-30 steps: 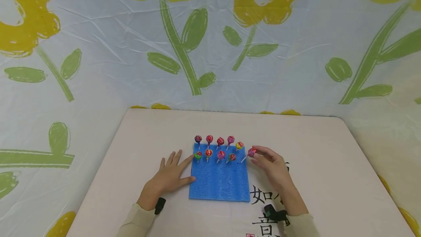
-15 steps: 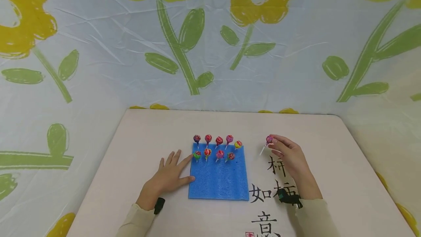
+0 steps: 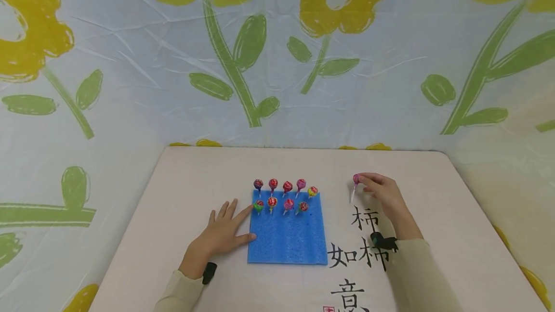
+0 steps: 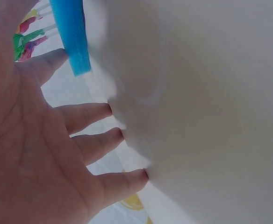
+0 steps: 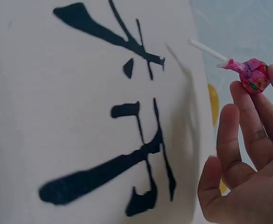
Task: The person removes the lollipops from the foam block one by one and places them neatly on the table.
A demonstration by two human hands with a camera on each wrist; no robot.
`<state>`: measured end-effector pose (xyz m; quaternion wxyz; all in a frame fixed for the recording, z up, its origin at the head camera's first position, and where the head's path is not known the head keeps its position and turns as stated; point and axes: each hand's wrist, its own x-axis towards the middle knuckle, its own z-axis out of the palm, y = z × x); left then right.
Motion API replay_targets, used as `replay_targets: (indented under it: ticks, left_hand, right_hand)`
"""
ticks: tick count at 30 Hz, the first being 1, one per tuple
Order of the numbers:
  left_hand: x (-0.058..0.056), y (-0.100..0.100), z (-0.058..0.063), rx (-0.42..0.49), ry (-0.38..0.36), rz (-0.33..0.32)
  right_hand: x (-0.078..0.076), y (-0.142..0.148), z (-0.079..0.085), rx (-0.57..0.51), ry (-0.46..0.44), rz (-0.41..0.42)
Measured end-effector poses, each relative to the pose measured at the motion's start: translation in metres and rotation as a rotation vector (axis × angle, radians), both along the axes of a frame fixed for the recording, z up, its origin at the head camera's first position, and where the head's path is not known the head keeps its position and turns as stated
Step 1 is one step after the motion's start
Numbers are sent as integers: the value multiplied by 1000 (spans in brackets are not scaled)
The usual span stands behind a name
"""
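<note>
My right hand pinches a pink-wrapped lollipop by its candy head, right of the blue foam board. In the right wrist view the thumb and fingertips hold the wrapped ball, and the white stick points away from the hand. Spread flat on the table, my left hand touches the board's left edge with index finger and thumb. The left wrist view shows that index fingertip at the board's blue side. Several lollipops stand in two rows in the board's far half.
Black brush characters mark the pale tabletop right of the board, with a red seal at the front. A white cloth with yellow flowers hangs behind and beside the table.
My right hand has moved from the board's right edge to the right and farther back, carrying the lollipop, whose stick now hangs more upright. The left hand and board stay in place.
</note>
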<state>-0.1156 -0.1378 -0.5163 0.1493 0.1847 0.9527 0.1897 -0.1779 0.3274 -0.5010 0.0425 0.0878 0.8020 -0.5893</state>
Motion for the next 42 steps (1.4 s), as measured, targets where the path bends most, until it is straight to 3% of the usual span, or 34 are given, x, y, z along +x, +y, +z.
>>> replay_targets:
  ticks: [7,16,34,42]
  left_hand:
    - [2,0,1,-4,-2,5]
    - [4,0,5,8,3,13]
    - [4,0,3,11,9,12]
    - [4,2,5,4,12,9]
  right_hand:
    - [-8,-3,-13,123,-44,-9]
    - [-15,-12,-20,241,-8,-15]
    - [-8,-18,-17,272,-59,-75]
    - [2,-15,-12,239,-30,-100]
